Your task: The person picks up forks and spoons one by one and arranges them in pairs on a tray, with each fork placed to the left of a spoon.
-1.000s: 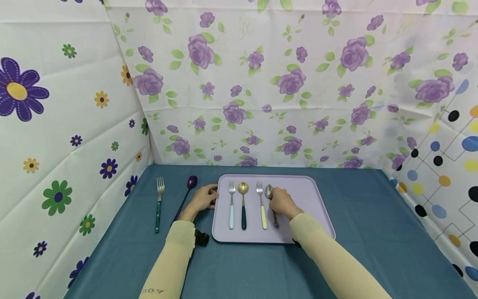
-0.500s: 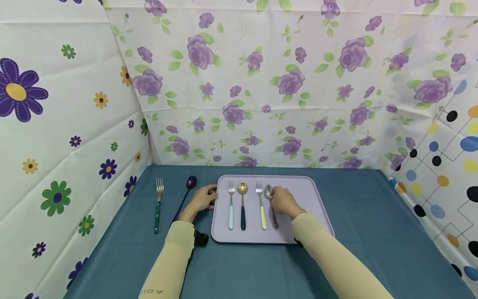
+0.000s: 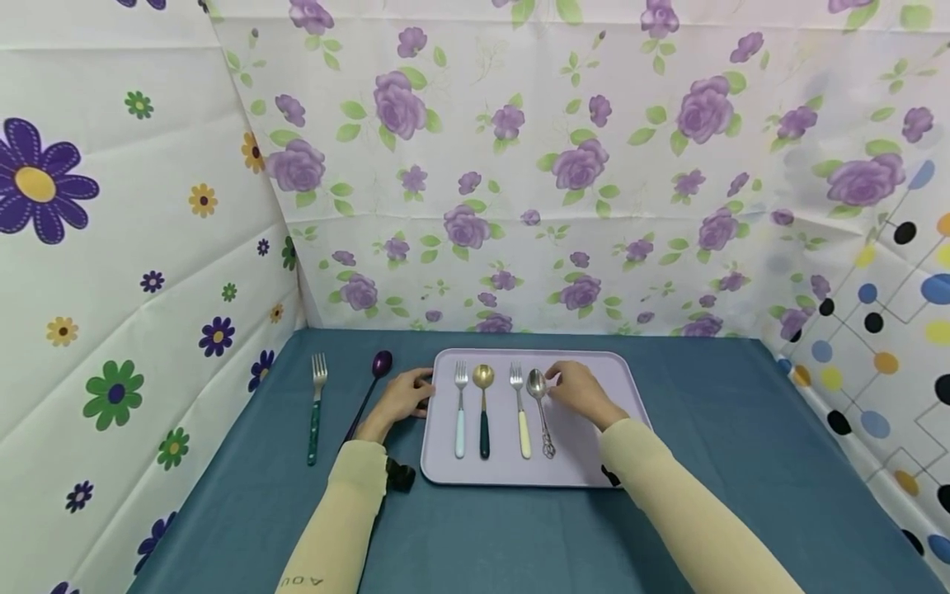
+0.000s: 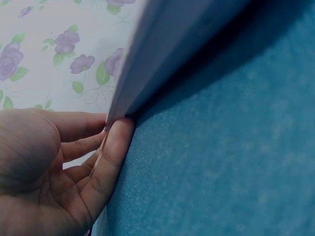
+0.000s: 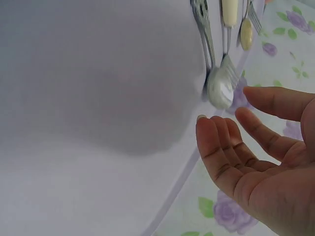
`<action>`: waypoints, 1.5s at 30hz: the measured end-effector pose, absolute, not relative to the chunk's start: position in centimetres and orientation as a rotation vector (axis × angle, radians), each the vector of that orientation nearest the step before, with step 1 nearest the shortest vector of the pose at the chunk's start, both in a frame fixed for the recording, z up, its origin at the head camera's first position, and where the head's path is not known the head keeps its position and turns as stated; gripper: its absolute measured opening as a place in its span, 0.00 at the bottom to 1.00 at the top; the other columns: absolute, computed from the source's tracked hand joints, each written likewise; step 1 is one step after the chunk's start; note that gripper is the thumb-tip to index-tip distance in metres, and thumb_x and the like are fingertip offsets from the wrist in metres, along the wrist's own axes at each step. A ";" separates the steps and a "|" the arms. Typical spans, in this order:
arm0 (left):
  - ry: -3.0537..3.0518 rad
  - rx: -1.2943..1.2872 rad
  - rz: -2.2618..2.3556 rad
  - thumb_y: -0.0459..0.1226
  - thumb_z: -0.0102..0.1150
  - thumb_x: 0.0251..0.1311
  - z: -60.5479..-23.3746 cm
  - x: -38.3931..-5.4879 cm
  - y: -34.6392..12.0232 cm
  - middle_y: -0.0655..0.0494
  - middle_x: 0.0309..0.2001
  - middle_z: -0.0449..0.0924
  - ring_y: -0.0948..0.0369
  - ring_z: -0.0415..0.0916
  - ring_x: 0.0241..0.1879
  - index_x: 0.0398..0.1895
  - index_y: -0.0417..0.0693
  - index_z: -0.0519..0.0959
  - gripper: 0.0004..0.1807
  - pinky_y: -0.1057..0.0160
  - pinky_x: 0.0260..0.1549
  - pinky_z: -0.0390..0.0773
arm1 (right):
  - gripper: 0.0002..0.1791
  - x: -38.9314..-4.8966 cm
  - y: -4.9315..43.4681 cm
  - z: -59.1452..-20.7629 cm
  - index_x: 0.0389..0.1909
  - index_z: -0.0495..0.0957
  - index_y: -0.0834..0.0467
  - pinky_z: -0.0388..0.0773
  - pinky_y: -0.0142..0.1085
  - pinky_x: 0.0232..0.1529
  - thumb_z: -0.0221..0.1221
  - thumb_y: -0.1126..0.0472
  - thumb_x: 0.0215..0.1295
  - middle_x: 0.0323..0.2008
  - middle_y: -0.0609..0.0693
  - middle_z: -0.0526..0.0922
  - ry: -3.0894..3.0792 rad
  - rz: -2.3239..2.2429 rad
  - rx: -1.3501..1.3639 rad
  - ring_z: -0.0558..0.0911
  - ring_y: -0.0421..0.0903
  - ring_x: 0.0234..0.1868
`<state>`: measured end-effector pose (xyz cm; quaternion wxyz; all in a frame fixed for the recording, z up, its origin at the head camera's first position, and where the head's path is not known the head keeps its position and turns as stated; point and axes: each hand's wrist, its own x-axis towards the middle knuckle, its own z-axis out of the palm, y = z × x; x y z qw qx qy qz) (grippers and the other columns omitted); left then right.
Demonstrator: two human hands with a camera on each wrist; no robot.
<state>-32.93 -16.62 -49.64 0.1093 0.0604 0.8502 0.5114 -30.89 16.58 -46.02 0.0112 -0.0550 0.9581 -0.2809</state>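
Clock centred on the tray, twelve at its far edge. The tray is lying flat on the worktop. The left hand is clamping the rim between nine and ten o'clock, thumb and fingers curling onto the edge. The right hand is hovering toward one o'clock, holding nothing; thumb and fingers are standing apart, tips just beside the bowl of the silver spoon. This spoon is lying near centre, bowl pointing to twelve. On its nine-o'clock side the yellow-handled fork, gold spoon and light-blue fork are lying in a row, handles stopping short of the six-o'clock rim. Plain tray surface is running from the silver spoon toward three, the right sleeve crossing the rim near four; worktop is stretching beyond. Outside the rim, the purple spoon is lying toward ten, the green-handled fork farther out toward nine.
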 end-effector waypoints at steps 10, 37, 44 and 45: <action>2.509 0.160 1.492 0.33 0.55 0.77 -49.6 -32.9 -16.7 0.40 0.51 0.80 0.54 0.84 0.42 0.77 0.38 0.67 0.28 0.59 0.38 0.89 | 0.16 -31.1 19.2 -45.8 0.53 0.82 0.69 0.83 0.49 0.43 0.64 0.67 0.66 0.41 0.64 0.84 2.990 -0.927 -0.197 0.82 0.56 0.40; 2.501 0.158 1.482 0.33 0.55 0.76 -49.4 -33.0 -16.6 0.41 0.50 0.80 0.54 0.84 0.43 0.76 0.39 0.67 0.28 0.59 0.38 0.89 | 0.22 -30.9 27.4 -45.3 0.65 0.76 0.68 0.81 0.53 0.45 0.57 0.59 0.78 0.55 0.68 0.78 2.866 -1.036 -0.148 0.79 0.63 0.52; 2.528 0.177 1.463 0.33 0.55 0.76 -49.5 -33.0 -16.6 0.41 0.49 0.80 0.54 0.84 0.42 0.76 0.38 0.67 0.27 0.59 0.38 0.89 | 0.24 -30.8 28.7 -45.5 0.67 0.74 0.68 0.82 0.54 0.47 0.56 0.58 0.78 0.58 0.70 0.77 2.849 -1.044 -0.102 0.78 0.65 0.55; 2.531 0.180 1.461 0.33 0.55 0.76 -49.5 -33.0 -16.6 0.41 0.49 0.80 0.54 0.84 0.42 0.76 0.38 0.67 0.27 0.58 0.38 0.89 | 0.24 -30.8 28.8 -45.5 0.67 0.74 0.68 0.82 0.54 0.48 0.56 0.58 0.78 0.58 0.70 0.77 2.851 -1.044 -0.098 0.78 0.66 0.56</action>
